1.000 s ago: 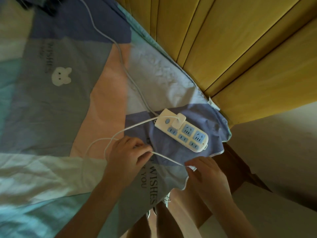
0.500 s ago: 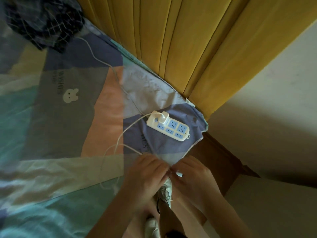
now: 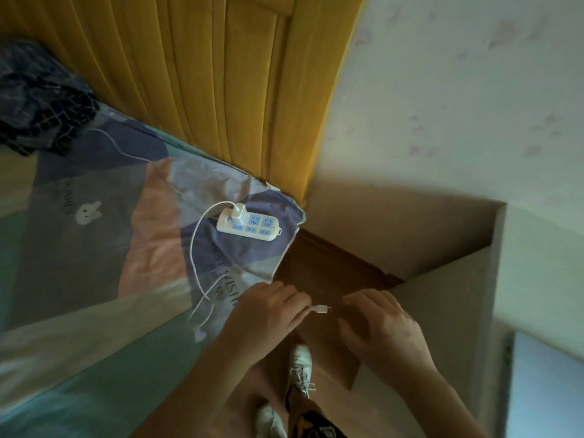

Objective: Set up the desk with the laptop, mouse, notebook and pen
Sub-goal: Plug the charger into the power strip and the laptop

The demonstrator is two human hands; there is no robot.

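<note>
Charger cable (image 3: 197,248), white, is what I have in view: it runs from a white plug block (image 3: 237,213) seated in the power strip (image 3: 249,225) on the bed (image 3: 94,248), loops down across the patchwork bedsheet, and ends at my left hand. My left hand (image 3: 268,308) has its grip closed on the cable just behind the connector (image 3: 321,309), which sticks out to the right past the fingertips, off the bed's edge. My right hand (image 3: 384,327) hovers near the connector with fingers loosely curled and holding nothing; it does not touch the plug end. The power strip lies flat near the bed's corner, close to the yellow headboard (image 3: 221,90). Below my hands I see my white shoes (image 3: 300,365) on the floor. I see no laptop, mouse, notebook or pen.
</note>
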